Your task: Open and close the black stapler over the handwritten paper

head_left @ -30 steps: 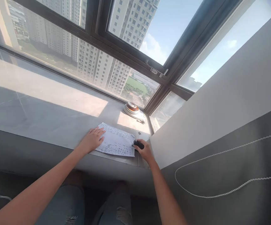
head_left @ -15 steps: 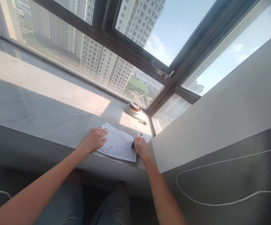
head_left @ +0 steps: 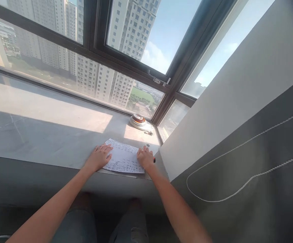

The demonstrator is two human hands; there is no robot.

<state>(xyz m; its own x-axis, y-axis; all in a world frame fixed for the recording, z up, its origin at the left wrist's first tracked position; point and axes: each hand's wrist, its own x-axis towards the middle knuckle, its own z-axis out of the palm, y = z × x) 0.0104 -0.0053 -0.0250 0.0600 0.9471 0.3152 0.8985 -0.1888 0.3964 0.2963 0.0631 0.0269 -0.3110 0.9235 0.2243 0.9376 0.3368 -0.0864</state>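
Observation:
A printed paper sheet lies on the grey window sill near its front edge. My left hand rests flat on the sheet's left edge with its fingers spread. At the sheet's right edge, my right hand is curled over a small black object. Only the object's dark end with a red spot shows beside the knuckles.
A round stack of flat discs sits in the sill's far right corner, with small dark bits beside it. A grey wall with a white bead cord closes the right side. Window frames stand behind the sill. My knees are below its edge.
My right hand has moved left with the black object, from beside the sheet onto its right edge. My left hand stays on the paper.

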